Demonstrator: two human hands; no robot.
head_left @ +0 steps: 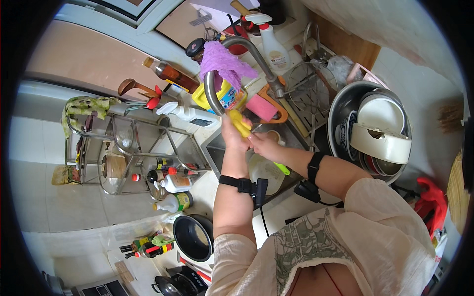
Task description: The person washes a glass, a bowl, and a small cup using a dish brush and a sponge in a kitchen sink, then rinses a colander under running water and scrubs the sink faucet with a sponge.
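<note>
My left hand point(234, 134) is raised under the mouth of the metal tap point(212, 90), gripping a yellow sponge or cloth point(240, 124). The fingers of my right hand point(266, 146) meet the lower end of this yellow piece, close against my left hand. Beneath both hands lies the stainless steel sink point(214, 146). Inside it are a pale, partly see-through dish or lid point(264, 175), a bright green handle point(282, 168) and a light cup point(274, 136), half hidden by my right hand. Whether water is running is hard to tell.
A purple cloth point(222, 63) drapes by the tap. Behind the sink are a pink sponge point(261, 107), an orange-handled tool point(279, 115) and spray bottles point(274, 48). A metal basin of dishes point(335, 111) stands right. Left are a wire rack point(129, 151) and a dark pot point(192, 236).
</note>
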